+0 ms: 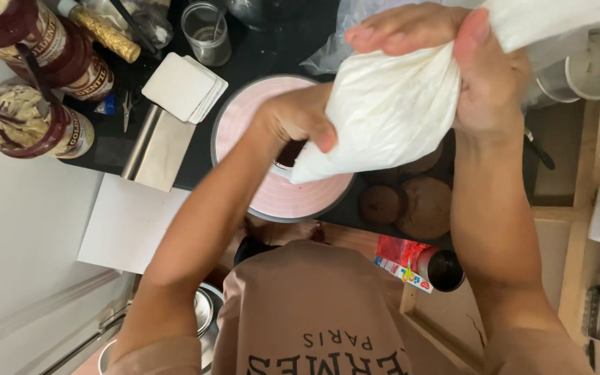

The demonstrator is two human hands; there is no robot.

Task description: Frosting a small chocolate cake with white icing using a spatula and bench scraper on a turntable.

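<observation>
Right hand (484, 76) clenched round the twisted top of a white, full piping bag (383, 111), squeezing; left hand (300, 118) pinches the bag near its tip, guiding it down over a dark round cake layer (289, 153) on the pink round turntable (272, 191); tip itself hidden behind the fingers. Judged early in the filling: bag looks plump, no cream visible on that layer (mostly covered, hard to tell); three more brown round cake layers (411, 205) wait bare just beside the turntable.
</observation>
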